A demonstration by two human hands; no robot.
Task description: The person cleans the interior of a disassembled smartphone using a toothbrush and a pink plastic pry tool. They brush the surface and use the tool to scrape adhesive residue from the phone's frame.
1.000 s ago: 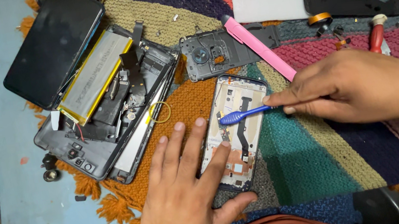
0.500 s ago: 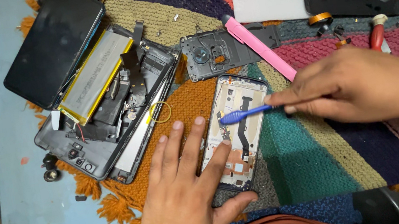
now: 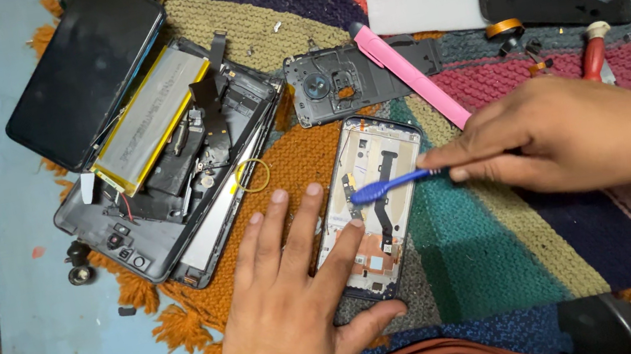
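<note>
Left hand (image 3: 291, 309), fingers spread, pins the opened phone frame (image 3: 375, 201) near the table's front edge while the right hand (image 3: 574, 138) pinches a blue pry tool (image 3: 389, 184), so careful levering comes next.

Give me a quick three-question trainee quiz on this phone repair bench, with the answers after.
1. True or false: the right hand holds a blue tool over the open phone frame.
2. What does the left hand rest on: A) the pink tool, B) the open phone frame's edge and the mat, C) the yellow-edged battery?
3. What colour is the table under the mat?

Key: 1 true; 2 B; 3 light blue.
</note>
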